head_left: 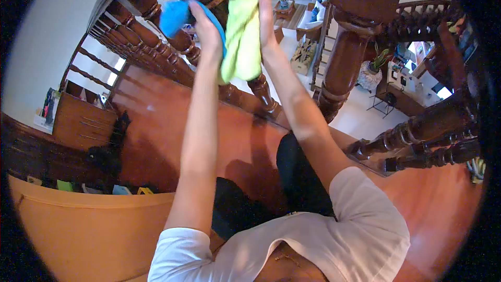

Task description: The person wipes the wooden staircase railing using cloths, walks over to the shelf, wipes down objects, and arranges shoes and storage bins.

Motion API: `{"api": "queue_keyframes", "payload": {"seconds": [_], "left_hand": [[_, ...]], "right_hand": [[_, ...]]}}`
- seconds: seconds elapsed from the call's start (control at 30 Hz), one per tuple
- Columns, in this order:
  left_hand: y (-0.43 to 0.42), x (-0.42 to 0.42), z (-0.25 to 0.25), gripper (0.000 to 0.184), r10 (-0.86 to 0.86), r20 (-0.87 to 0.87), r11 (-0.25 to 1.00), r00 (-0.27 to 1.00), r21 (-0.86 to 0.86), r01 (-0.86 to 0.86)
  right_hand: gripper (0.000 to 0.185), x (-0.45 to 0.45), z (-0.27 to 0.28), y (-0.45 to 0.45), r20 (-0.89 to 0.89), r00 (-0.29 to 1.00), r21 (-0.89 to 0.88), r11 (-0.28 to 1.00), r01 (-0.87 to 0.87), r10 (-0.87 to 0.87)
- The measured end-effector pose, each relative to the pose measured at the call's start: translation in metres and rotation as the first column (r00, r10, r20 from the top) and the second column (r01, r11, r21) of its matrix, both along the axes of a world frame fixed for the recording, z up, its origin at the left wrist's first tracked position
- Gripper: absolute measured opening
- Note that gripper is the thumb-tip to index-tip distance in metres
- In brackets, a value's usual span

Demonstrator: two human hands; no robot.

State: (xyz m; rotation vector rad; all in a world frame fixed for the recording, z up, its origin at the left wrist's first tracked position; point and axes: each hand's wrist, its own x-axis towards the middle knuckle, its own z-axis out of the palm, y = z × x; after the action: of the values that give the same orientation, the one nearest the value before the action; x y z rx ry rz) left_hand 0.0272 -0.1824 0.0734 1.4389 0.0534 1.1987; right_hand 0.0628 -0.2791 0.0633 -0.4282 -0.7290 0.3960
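White short-sleeved shirt (313,240) nearest; beyond, left hand (207,34) has fingers closed on blue cloth (175,17), right hand (265,23) grips lime-green cloth (242,47) before dark turned-wood baluster (338,62); both judged light, limp, best held by bunched edges.

Spread across an upper level, seen from above: a glossy, red-brown floor (167,130), streaked with pale reflections at left and lower right and darkened by soft shadows near the center. Along its edge, a dark wooden railing (265,94) of turned balusters on a low wooden base. Toward the far left, a brown wooden cabinet (83,122) with horizontal handles; just beside it, a black object (112,143), too dark to identify, its contact with the floor unclear.
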Motion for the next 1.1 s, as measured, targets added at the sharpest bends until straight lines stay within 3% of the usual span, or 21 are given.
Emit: {"api": "queue_keyframes", "payload": {"seconds": [0.03, 0.07, 0.1, 0.17, 0.2, 0.23, 0.27, 0.33, 0.43, 0.5, 0.53, 0.57, 0.63, 0.67, 0.7, 0.73, 0.83, 0.9, 0.97, 1.03, 1.1], "left_hand": [[-0.021, -0.012, -0.008, 0.060, -0.014, -0.016, 0.999, 1.000, -0.051, 0.014], [-0.004, -0.008, -0.035, 0.056, 0.022, -0.174, 1.000, 0.985, -0.009, -0.024], [-0.006, -0.015, -0.048, 0.054, 0.084, -0.359, 0.988, 0.930, -0.088, -0.124], [0.001, -0.013, -0.080, 0.056, -0.138, -0.259, 0.974, 0.956, -0.212, 0.083], [0.001, -0.011, -0.094, 0.055, -0.234, -0.145, 0.927, 0.961, -0.331, 0.176], [-0.002, -0.010, -0.106, 0.055, -0.312, -0.019, 0.860, 0.950, -0.430, 0.274], [0.004, -0.007, -0.131, 0.054, -0.293, -0.041, 0.859, 0.955, -0.449, 0.244], [-0.004, -0.013, -0.149, 0.051, -0.235, -0.117, 0.899, 0.965, -0.405, 0.170], [-0.011, -0.014, -0.155, 0.044, -0.359, -0.018, 0.778, 0.933, -0.559, 0.289], [0.000, -0.017, -0.172, 0.039, -0.401, -0.123, 0.801, 0.908, -0.529, 0.282], [0.027, -0.005, -0.205, 0.039, -0.542, -0.037, 0.713, 0.840, -0.548, 0.436], [0.030, -0.003, -0.214, 0.039, -0.541, -0.024, 0.709, 0.841, -0.550, 0.441], [0.028, -0.004, -0.228, 0.039, -0.553, 0.003, 0.661, 0.833, -0.607, 0.441], [0.012, -0.007, -0.218, 0.039, -0.587, 0.113, 0.652, 0.802, -0.521, 0.551], [-0.006, -0.023, -0.205, 0.039, -0.531, 0.067, 0.761, 0.845, -0.402, 0.510], [-0.014, -0.031, -0.204, 0.039, -0.491, 0.022, 0.811, 0.871, -0.354, 0.466], [-0.015, -0.040, -0.240, 0.038, -0.453, -0.111, 0.827, 0.885, -0.424, 0.370], [-0.012, -0.039, -0.271, 0.038, -0.461, -0.195, 0.805, 0.866, -0.502, 0.316], [-0.009, -0.041, -0.296, 0.038, -0.473, -0.280, 0.789, 0.836, -0.557, 0.260], [-0.007, -0.045, -0.310, 0.038, -0.484, -0.353, 0.779, 0.801, -0.590, 0.211], [-0.010, -0.052, -0.315, 0.038, -0.490, -0.398, 0.776, 0.776, -0.604, 0.181]], "right_hand": [[0.063, -0.010, -0.015, -0.003, -0.020, 1.000, -0.072, 0.997, -0.001, 0.000], [0.060, -0.011, -0.038, 0.004, 0.160, 0.936, -0.155, 0.929, 0.337, -0.313], [0.058, -0.013, -0.062, 0.014, 0.348, 0.749, -0.172, 0.747, 0.642, -0.563], [0.056, -0.022, -0.096, 0.012, 0.534, 0.489, -0.105, 0.520, 0.848, -0.690], [0.056, -0.021, -0.128, 0.020, 0.357, 0.735, -0.277, 0.686, 0.672, -0.576], [0.056, -0.020, -0.157, 0.027, 0.133, 0.901, -0.389, 0.815, 0.430, -0.412], [0.056, -0.020, -0.170, 0.024, 0.135, 0.900, -0.387, 0.815, 0.433, -0.414], [0.061, -0.021, -0.189, 0.013, 0.030, 0.963, -0.527, 0.814, 0.242, -0.267], [0.065, -0.023, -0.208, 0.008, 0.060, 0.970, -0.481, 0.845, 0.235, -0.236], [0.071, -0.021, -0.209, 0.008, 0.146, 0.944, -0.508, 0.797, 0.327, -0.295], [0.074, -0.020, -0.206, 0.006, 0.346, 0.863, -0.484, 0.718, 0.500, -0.368], [0.076, -0.019, -0.199, 0.005, 0.532, 0.738, -0.420, 0.628, 0.656, -0.415], [0.083, -0.023, -0.156, -0.001, 0.557, 0.737, -0.378, 0.673, 0.635, -0.382], [0.081, -0.025, -0.141, 0.002, 0.633, 0.617, -0.311, 0.576, 0.756, -0.467], [0.079, -0.027, -0.133, 0.004, 0.694, 0.486, -0.240, 0.467, 0.851, -0.530], [0.077, -0.027, -0.129, 0.007, 0.695, 0.449, -0.234, 0.415, 0.879, -0.561], [0.079, -0.027, -0.148, 0.018, 0.573, 0.530, -0.241, 0.489, 0.838, -0.626], [0.081, -0.026, -0.162, 0.021, 0.569, 0.488, -0.178, 0.481, 0.859, -0.662], [0.081, -0.024, -0.176, 0.021, 0.475, 0.565, -0.193, 0.547, 0.815, -0.675], [0.080, -0.026, -0.198, 0.017, 0.442, 0.616, -0.235, 0.579, 0.781, -0.651], [0.075, -0.030, -0.215, 0.009, 0.506, 0.698, -0.461, 0.525, 0.715, -0.507]]}}
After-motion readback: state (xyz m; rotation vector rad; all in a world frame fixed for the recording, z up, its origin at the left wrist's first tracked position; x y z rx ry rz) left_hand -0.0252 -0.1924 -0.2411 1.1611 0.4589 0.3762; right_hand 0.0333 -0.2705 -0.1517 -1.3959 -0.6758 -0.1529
